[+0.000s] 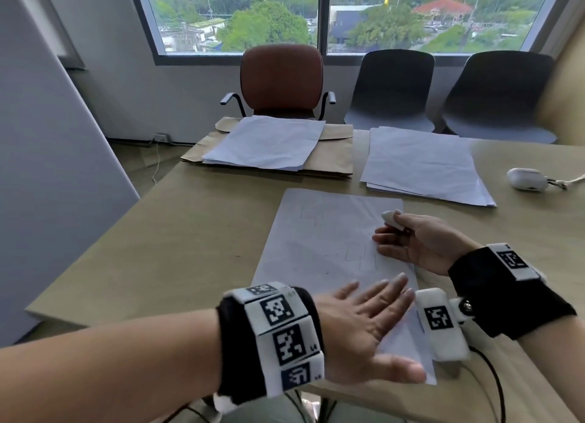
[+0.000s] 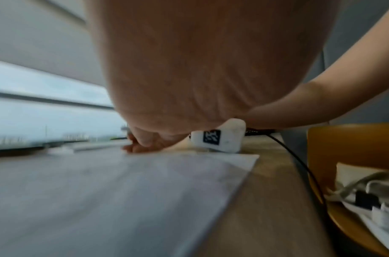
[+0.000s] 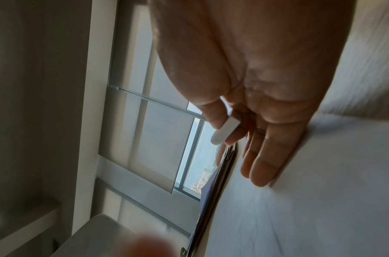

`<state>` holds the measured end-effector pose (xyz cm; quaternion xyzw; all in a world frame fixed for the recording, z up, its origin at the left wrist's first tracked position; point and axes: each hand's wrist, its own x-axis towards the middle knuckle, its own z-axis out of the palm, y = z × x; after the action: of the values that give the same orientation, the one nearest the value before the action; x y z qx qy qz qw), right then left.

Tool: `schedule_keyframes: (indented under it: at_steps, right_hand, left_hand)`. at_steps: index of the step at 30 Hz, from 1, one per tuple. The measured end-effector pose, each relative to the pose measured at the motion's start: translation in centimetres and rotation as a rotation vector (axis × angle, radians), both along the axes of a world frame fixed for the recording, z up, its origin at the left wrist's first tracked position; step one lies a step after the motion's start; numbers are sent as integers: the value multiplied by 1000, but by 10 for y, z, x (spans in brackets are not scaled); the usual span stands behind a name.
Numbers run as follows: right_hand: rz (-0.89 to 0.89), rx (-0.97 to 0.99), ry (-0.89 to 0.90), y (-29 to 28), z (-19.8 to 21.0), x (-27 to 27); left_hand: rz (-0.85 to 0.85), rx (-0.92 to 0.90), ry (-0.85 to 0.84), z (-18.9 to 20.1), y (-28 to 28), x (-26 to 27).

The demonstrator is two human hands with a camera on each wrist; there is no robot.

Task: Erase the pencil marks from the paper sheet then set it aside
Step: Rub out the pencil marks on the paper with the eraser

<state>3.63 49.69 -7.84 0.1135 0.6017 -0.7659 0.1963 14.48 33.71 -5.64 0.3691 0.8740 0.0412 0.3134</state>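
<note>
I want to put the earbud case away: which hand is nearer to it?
Right. The right hand, pinching the eraser, lies nearer the earbud case; the left hand rests flat at the sheet's near end.

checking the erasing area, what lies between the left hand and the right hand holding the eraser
Only the paper sheet with faint pencil marks, seen in the head view. The left hand lies flat on its near end; the right hand pinches the eraser above.
</note>
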Motion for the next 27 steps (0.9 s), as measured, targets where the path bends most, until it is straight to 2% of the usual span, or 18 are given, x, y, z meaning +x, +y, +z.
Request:
schedule_keyframes:
  at_steps: [2, 4, 7, 9, 11, 15, 18, 20, 23, 24, 25, 27]
  right_hand:
    - [1, -3, -4, 0, 0, 0]
    - [3, -10, -7, 1, 0, 0]
    - [1, -21, -8, 2, 1, 0]
    - [2, -23, -10, 2, 2, 1]
    - [1, -27, -14, 3, 2, 0]
    - [-5, -26, -24, 3, 1, 0]
    - [-15, -19, -25, 1, 1, 0]
    - [-19, -20, -28, 1, 0, 0]
    - [-23, -20, -30, 1, 1, 0]
    - [-23, -22, -33, 1, 1, 0]
    - [-22, -21, -33, 1, 1, 0]
    - [-28, -23, -34, 2, 0, -1]
  left_hand:
    - [28, -36, -36, -9, -9, -5]
    - [104, -169, 19, -11, -32, -16]
    - [411, -471, 194, -3, -73, -42]
    - [512, -586, 288, 3, -86, -51]
    - [368, -492, 296, 7, -79, -49]
    - [-21, -164, 156, 4, -31, -24]
    - [-141, -140, 39, -5, -21, -14]
    - [16, -226, 54, -8, -37, -18]
    - [463, -539, 181, 1, -63, -32]
    - [561, -605, 207, 6, -67, -37]
    - [598, -609, 232, 8, -68, -40]
    - [462, -468, 266, 12, -60, -44]
